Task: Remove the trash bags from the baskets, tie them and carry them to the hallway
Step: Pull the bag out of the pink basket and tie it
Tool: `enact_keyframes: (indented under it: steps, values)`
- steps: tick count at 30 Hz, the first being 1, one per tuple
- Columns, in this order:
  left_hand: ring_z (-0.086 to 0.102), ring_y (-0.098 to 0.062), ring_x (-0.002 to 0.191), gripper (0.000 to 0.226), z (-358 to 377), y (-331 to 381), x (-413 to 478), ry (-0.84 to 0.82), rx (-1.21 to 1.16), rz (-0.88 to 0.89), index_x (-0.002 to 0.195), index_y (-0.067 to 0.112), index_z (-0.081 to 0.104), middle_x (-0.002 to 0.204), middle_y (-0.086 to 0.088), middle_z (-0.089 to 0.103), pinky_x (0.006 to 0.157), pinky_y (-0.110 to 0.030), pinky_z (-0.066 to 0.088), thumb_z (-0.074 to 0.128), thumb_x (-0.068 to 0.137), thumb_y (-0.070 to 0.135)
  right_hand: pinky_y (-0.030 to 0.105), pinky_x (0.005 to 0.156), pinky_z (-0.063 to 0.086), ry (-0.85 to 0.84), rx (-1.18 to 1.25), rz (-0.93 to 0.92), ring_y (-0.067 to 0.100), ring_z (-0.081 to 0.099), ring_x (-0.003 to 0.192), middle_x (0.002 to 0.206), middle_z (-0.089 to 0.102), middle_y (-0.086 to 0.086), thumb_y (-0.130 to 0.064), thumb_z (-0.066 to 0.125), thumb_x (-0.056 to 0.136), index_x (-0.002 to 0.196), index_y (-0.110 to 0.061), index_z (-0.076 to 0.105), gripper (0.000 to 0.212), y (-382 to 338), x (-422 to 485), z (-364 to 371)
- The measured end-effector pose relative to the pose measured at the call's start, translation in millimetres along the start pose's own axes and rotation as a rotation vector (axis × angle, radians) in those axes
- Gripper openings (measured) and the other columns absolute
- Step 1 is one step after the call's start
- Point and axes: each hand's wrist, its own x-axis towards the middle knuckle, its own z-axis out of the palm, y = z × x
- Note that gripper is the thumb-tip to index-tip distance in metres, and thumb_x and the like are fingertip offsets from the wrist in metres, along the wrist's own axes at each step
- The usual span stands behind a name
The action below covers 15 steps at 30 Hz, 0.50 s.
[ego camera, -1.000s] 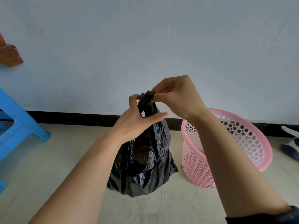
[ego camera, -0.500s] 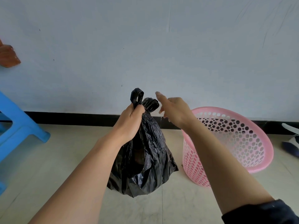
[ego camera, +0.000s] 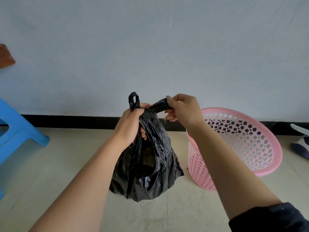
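A black trash bag [ego camera: 150, 174] hangs in mid-air above the floor, out of the basket. My left hand [ego camera: 132, 124] grips its gathered neck, and one handle loop sticks up above that fist. My right hand [ego camera: 182, 109] pinches the other handle and pulls it out to the right. The bag's mouth gapes a little below my left hand, showing dark contents. To the right, a pink perforated basket [ego camera: 260, 166] stands on the floor with no bag in it.
A blue plastic stool [ego camera: 18, 133] stands at the left edge. A pale wall with a black skirting board lies close ahead. A dark shoe [ego camera: 301, 148] lies at the far right. The floor is light tile.
My right hand let go of the bag top, opened, then took hold of the right handle and drew it sideways. My left hand closed into a fist around the neck.
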Motion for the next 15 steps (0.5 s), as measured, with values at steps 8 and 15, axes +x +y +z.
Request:
enact_keyframes:
  steps: [8,15]
  values:
    - [0.061,-0.014,0.049,0.026,-7.7,-2.1,-0.6,0.059,-0.101,-0.060,0.094,0.007,0.069,0.058,-0.003,0.069,0.054,-0.018,0.049,0.043,0.099,0.011,0.019,0.040,0.047,-0.361,0.015,0.228,0.013,0.057,0.038,0.054,0.066,0.010,0.002,0.062,0.087,0.076,0.004,0.065,0.011,-8.1,-6.5,-13.6]
    - [0.066,-0.021,0.088,0.018,-17.4,-5.4,0.5,-0.006,-0.038,-0.147,0.093,0.020,0.078,0.090,-0.001,0.075,0.099,-0.041,0.046,0.070,0.077,0.026,0.025,0.052,0.055,-0.563,-0.198,0.302,0.019,0.068,0.054,0.072,0.074,0.014,-0.012,0.073,0.082,0.096,-0.001,0.071,0.018,12.0,-10.0,0.6]
